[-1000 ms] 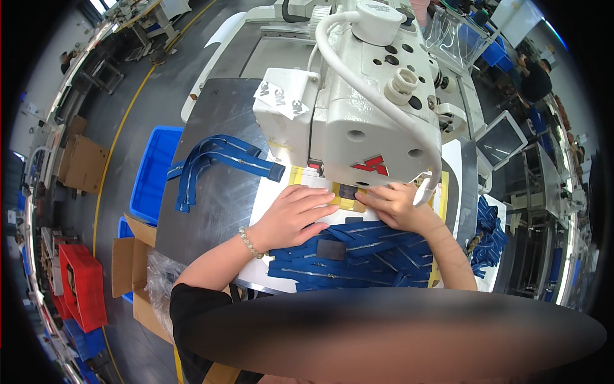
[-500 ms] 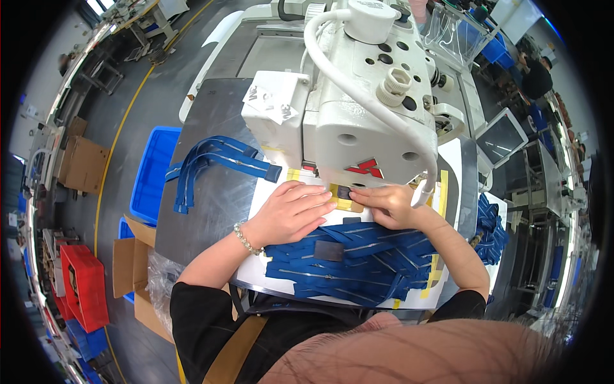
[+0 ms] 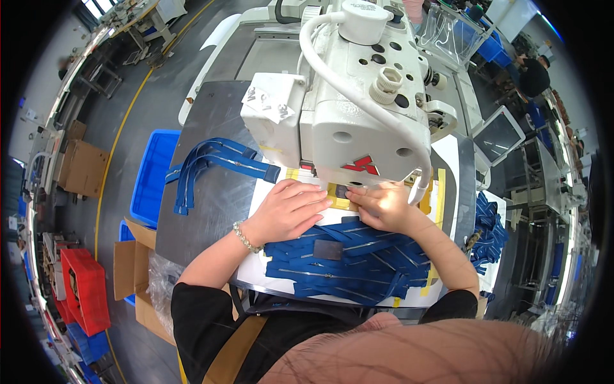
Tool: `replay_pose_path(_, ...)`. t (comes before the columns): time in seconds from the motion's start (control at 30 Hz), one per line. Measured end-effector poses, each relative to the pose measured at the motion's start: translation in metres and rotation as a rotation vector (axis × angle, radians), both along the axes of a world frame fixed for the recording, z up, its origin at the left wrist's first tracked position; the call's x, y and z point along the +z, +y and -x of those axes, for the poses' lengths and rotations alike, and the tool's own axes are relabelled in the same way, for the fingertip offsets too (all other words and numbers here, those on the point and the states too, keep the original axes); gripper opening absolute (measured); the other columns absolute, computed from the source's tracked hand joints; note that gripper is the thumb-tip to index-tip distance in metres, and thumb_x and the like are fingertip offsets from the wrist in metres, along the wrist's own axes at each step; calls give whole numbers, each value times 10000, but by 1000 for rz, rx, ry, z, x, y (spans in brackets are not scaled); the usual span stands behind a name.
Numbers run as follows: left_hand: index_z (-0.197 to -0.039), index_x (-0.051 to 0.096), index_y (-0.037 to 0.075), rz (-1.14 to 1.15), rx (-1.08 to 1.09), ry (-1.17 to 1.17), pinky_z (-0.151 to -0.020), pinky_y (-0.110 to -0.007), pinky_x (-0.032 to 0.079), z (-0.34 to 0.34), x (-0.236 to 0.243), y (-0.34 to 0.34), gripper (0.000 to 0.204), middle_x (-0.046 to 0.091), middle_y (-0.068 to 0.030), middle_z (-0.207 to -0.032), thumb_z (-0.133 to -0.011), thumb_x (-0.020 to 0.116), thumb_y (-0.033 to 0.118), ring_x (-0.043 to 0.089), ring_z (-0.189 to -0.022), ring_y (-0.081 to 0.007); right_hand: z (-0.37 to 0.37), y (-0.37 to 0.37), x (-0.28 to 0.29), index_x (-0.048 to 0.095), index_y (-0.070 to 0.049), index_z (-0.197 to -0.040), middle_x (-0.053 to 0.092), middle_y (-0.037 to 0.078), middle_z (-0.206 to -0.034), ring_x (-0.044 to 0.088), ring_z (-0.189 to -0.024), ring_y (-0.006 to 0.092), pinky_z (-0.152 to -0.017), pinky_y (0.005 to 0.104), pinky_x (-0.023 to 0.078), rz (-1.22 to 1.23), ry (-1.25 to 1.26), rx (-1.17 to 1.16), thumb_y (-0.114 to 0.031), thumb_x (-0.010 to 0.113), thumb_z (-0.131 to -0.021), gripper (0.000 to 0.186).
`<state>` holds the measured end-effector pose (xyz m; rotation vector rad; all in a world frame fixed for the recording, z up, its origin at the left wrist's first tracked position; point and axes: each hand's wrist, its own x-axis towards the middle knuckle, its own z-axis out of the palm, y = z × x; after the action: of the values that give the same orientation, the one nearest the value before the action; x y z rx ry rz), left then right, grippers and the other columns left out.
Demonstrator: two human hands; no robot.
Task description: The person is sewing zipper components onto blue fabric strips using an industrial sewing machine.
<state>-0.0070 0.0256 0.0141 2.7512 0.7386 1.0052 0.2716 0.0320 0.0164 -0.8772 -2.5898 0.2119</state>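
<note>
Small dark square patch [image 3: 341, 191] stays put; the right hand [image 3: 387, 206] curls at its edge, grip unclear; the left hand [image 3: 286, 210] lies flat, apparently empty.

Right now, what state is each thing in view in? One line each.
Left hand, flat, fingers extended.
Right hand, fingers bent, tips at the dark patch.
Dark patch, flat, between the hands.
Zipper pile, layered, spread out.
Zipper bundle, bent over, untouched.
Carton, flaps open.
Machine, can't tell if running.
Screen, tilted.
</note>
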Motion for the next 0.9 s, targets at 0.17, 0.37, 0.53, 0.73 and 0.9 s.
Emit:
replay_pose_path(0.17, -1088, 683, 100, 68, 19, 24, -903, -347, 433, 3, -9, 4, 289, 668, -18, -1100, -810, 702, 181, 601, -1059, -188, 7, -14, -10, 709, -150, -1094, 722, -29, -1053, 582, -938, 189, -850, 394, 303, -96, -22, -129, -145, 688, -719, 375)
replay_pose_path(0.37, -1084, 686, 104, 150, 48, 9, -922, -343, 423, 9, -13, 2, 285, 674, -32, -1100, -812, 697, 188, 598, -1061, -194, 1, -18, -13, 714, -130, -1055, 722, 11, -1033, 580, -931, 214, -875, 400, 300, 6, 196, -201, -121, 680, -751, 306)
replay_pose_path(0.53, -1005, 678, 90, 209, 88, 11, -865, -350, 434, 3, -10, -9, 223, 674, -26, -1002, -801, 710, 176, 600, -979, -203, -3, -14, -14, 724, -121, -1013, 721, 16, -1000, 583, -905, 210, -848, 368, 303, -85, 174, -304, -78, 686, -750, 270)
replay_pose_path(0.73, -815, 579, 67, 419, 184, 98, -701, -383, 467, -16, -3, 4, 189, 650, -100, -816, -857, 660, 233, 613, -762, -287, 9, -14, -5, 708, -83, -1036, 688, 26, -1095, 601, -1008, 255, -815, 359, 495, -108, 125, -95, -65, 713, -750, 287)
replay_pose_path(0.9, -828, 569, 37, 454, 243, 117, -604, -425, 478, -47, -11, 17, 271, 635, -143, -721, -907, 586, 296, 624, -657, -341, 8, -13, -3, 696, -83, -1066, 681, 19, -1118, 600, -1011, 259, -774, 354, 516, -97, 110, -65, -78, 720, -749, 319)
